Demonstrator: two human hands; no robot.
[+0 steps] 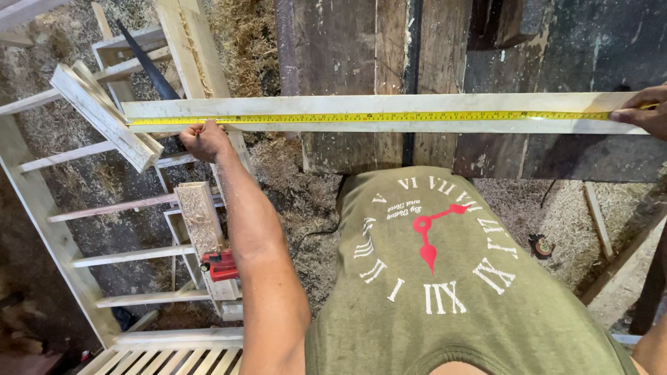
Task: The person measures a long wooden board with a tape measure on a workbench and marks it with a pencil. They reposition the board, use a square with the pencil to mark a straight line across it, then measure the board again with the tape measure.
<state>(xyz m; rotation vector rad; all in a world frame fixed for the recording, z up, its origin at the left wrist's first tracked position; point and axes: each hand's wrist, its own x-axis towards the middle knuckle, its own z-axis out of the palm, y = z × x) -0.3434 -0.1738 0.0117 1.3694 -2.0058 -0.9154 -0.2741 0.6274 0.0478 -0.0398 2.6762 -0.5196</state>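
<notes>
The right hand point(643, 111) is cut off by the frame's edge, its grip unclear.

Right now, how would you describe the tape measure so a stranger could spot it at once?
Find the long pale plank lying crosswise on the dark workbench. Along its top runs the yellow tape measure, held by the left hand and right hand. It is the only yellow strip among bare wood.
</notes>
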